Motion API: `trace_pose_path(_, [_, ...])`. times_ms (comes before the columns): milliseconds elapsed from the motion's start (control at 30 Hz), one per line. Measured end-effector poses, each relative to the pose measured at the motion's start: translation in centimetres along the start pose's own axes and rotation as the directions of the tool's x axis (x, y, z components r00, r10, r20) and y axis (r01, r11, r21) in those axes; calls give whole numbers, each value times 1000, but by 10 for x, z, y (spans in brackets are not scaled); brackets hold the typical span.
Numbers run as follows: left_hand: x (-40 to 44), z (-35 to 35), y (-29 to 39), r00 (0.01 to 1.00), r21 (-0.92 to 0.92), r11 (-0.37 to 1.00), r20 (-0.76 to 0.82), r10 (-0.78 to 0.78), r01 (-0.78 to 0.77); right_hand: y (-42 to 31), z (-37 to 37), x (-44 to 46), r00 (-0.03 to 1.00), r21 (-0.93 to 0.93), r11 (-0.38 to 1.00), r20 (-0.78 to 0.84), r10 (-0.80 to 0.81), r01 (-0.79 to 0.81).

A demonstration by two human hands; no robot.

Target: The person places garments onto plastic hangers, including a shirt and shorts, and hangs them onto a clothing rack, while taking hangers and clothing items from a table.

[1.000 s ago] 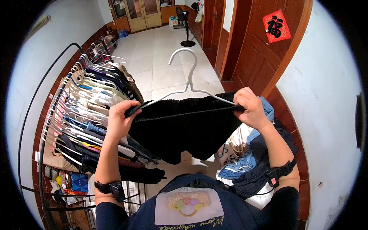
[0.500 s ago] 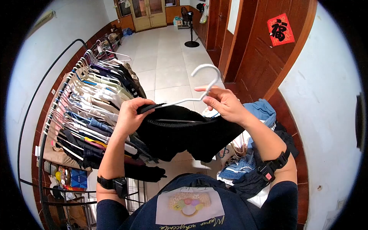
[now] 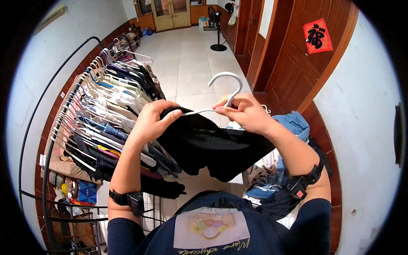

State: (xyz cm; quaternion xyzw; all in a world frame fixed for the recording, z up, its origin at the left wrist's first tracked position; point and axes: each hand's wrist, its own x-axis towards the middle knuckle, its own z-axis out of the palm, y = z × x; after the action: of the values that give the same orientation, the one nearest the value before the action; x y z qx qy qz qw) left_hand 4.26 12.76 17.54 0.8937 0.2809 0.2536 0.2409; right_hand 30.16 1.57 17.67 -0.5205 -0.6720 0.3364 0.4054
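Observation:
A white clothes hanger [image 3: 226, 75] is held up in front of me, its hook pointing upward. From it spreads a black knit garment [image 3: 216, 148], hanging below both hands. My left hand [image 3: 155, 119] pinches the garment's edge over the left arm of the hanger, thumb on top. Just under the hook, my right hand [image 3: 244, 111] grips the hanger's neck with closed fingers. The hanger's right arm is hidden behind my hand and the cloth.
On the left stands a black clothes rack [image 3: 52, 146] packed with hung garments. A pile of clothes [image 3: 272, 187] lies at the right, below a blue garment [image 3: 291, 125]. Farther off is a black standing fan [image 3: 218, 32] on the tiled floor [image 3: 187, 68], near brown doors [image 3: 293, 55].
My left hand has risen slightly and shifted right along the hanger. My right hand has moved a little left, closing more around the neck. The view has shifted slightly.

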Motion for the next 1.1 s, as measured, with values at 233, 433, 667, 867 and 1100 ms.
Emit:
trace_pose_path(233, [-1, -1, 4, 983, -71, 982, 53, 176, -172, -4, -12, 1, 997, 52, 999, -77, 16, -13])
trace_pose_path(433, [9, 2, -7, 991, -220, 975, -124, -55, 26, -16, -46, -11, 967, -219, 958, -136, -217, 184])
trace_pose_path(667, [16, -15, -8, 975, -306, 952, -211, -70, 2, 24, -92, -48, 997, -239, 971, -75, 0, -18])
trace_pose_path(867, [22, -11, -12, 973, -355, 935, -204, -106, 27, 49, -90, -60, 960, -281, 958, -248, -131, 58])
trace_pose_path(1100, [25, -14, -17, 965, -297, 954, -244, -102, 25, 50, -81, -67, 920, -164, 983, -392, 8, -78])
